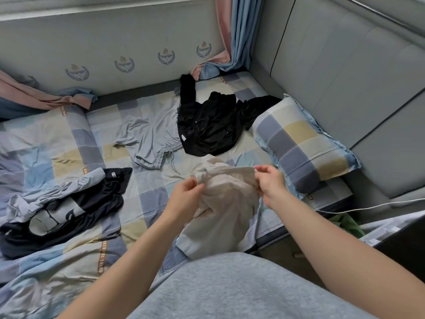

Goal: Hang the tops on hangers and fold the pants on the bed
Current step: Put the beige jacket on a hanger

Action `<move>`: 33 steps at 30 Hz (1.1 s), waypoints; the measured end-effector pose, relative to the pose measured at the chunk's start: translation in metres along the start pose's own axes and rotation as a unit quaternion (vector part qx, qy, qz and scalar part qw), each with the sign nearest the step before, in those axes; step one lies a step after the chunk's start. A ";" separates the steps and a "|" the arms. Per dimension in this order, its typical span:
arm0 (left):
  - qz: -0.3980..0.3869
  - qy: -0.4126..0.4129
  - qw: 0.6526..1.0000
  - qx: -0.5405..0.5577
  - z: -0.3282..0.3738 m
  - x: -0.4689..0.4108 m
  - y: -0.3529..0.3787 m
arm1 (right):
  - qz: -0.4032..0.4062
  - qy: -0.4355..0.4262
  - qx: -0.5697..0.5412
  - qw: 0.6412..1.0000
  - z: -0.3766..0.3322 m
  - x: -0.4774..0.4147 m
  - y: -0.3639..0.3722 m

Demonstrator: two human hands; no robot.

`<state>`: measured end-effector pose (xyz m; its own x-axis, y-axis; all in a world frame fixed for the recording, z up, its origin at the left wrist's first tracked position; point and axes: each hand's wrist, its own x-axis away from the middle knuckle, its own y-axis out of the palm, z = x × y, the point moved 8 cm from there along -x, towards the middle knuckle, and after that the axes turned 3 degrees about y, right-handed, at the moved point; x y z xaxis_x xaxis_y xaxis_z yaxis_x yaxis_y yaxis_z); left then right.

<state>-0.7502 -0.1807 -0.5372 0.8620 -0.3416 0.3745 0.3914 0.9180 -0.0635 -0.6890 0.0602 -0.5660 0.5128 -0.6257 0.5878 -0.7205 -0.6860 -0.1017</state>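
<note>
A cream-white garment (226,203) hangs bunched above the near edge of the bed. My left hand (186,195) pinches its upper left edge and my right hand (269,180) pinches its upper right edge, holding it up between them. Its lower part rests on the checked bed sheet (149,196). A black long-sleeved top (209,125) lies spread at the far middle of the bed. Grey drawstring shorts (149,137) lie to its left. A crumpled pile of dark navy and grey clothes (59,201) sits on the left side. No hanger is in view.
A checked pillow (301,143) lies at the right against the grey padded headboard (345,77). Pink and blue curtains (232,35) hang into the far corner and drape at the far left. A white cable (368,207) runs along the right bed edge.
</note>
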 end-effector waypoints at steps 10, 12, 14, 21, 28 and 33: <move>-0.141 0.009 0.961 -0.237 -0.005 0.000 0.036 | -0.265 -0.148 -0.056 0.951 -0.109 0.053 0.011; -0.034 0.047 0.977 -0.207 0.012 -0.011 0.023 | -0.316 -0.160 -0.016 0.935 -0.115 0.068 0.015; 0.005 0.057 0.981 -0.187 0.023 -0.017 0.021 | -0.361 -0.166 0.016 0.918 -0.117 0.080 0.019; -0.055 -0.068 0.988 -0.131 0.007 -0.032 0.046 | -0.382 -0.178 0.071 0.904 -0.114 0.091 0.015; 0.044 -0.196 0.933 0.297 -0.028 -0.035 0.026 | -0.285 -0.145 0.141 0.937 -0.097 0.061 -0.012; 0.032 -0.178 0.867 0.465 -0.015 -0.033 0.014 | -0.231 -0.078 0.336 0.910 -0.062 0.035 -0.026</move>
<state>-0.7687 -0.1594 -0.5644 0.6531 -0.3515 0.6708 -0.2255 0.7553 0.6153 -0.6816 0.0793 -0.4928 0.7866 -0.2230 0.5758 0.0089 -0.9283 -0.3717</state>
